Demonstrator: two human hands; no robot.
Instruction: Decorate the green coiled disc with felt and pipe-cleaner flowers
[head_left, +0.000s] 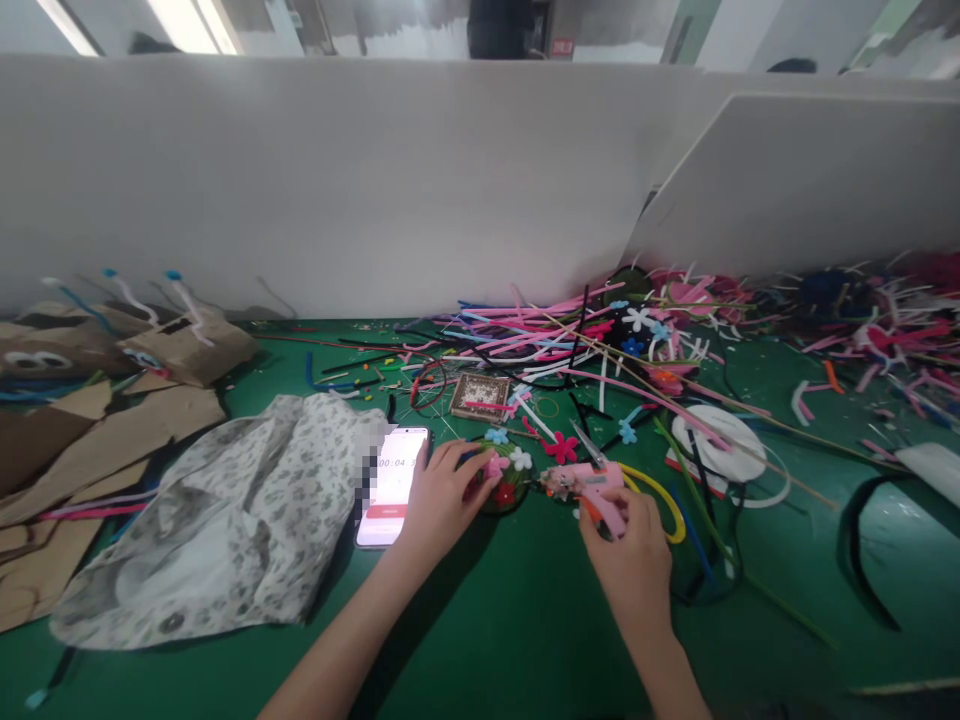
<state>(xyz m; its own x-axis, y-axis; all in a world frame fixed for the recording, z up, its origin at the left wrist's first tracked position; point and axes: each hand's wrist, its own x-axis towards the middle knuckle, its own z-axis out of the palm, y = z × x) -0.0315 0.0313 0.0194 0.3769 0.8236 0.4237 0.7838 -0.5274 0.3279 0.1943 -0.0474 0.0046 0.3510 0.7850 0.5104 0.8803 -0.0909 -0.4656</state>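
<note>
My right hand [634, 545] is wrapped round the handle of a pink hot glue gun [592, 480], its nozzle pointing left. My left hand [442, 490] has thumb and forefinger closed at a small pink flower [495, 466]. That flower lies over a round, dark green piece [491, 504], which also carries a white flower [520, 458], a red flower [506, 494] and a light blue flower [496, 436]. A short gap parts the nozzle from this piece. Just behind the glue gun are a loose crimson flower [560, 448] and the pointed scissors blades [589, 443].
A lit phone [394, 490] lies beside my left hand, next to a patterned cloth [232, 520]. Pipe cleaners [517, 335] heap up behind, near a small decorated tray [459, 400]. A white disc [720, 445] lies right. Paper-bag figures [195, 350] stand left before a partition [337, 190].
</note>
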